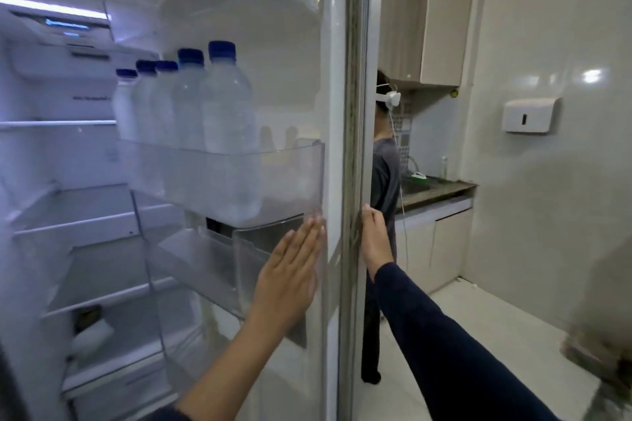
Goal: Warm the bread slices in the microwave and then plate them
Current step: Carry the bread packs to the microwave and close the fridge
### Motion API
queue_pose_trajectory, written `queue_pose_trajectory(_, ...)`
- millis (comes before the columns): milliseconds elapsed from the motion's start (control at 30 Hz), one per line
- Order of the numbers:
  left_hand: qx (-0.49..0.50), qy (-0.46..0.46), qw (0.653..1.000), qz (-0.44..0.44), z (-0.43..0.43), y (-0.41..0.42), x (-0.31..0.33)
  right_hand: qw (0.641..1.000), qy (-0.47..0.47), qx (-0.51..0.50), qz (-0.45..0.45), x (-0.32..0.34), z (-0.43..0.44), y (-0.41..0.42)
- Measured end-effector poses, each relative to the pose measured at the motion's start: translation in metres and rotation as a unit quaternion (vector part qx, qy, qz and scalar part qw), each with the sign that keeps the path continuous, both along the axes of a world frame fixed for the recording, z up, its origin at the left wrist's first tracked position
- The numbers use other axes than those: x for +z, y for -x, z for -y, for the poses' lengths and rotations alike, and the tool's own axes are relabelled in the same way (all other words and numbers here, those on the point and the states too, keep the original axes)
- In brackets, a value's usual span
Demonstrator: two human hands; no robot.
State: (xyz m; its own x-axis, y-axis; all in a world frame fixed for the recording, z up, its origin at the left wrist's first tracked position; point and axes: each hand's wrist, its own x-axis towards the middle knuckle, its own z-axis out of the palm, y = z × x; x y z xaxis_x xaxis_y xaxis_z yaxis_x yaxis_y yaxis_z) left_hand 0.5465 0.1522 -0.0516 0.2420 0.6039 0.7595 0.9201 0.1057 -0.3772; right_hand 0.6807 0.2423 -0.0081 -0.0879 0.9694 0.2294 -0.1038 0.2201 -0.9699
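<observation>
The left hand [290,270] lies flat and open against the inner face of the fridge door [335,147], while the right hand [374,236] curls round its outer edge, seemingly to swing it; no bread or microwave shows.
</observation>
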Motion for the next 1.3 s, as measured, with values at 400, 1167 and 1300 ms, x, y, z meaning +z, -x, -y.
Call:
queue_pose_trajectory(400, 0.053, -0.052, 0.997, 0.016, 0.08, 0.073, -0.017, 0.988, -0.151, -0.025, 0.032, -0.027, 0.091, 0.055)
queue_pose_trajectory(1167, 0.018, -0.227, 0.898, 0.377, 0.194, 0.192, 0.031, 0.839, -0.534, 0.054, 0.092, -0.005, 0.184, 0.203)
queue_pose_trajectory(1300, 0.026, -0.272, 0.899, 0.342, 0.199, 0.186, 0.04, 0.895, -0.406, 0.178, -0.052, 0.001, 0.176, 0.232)
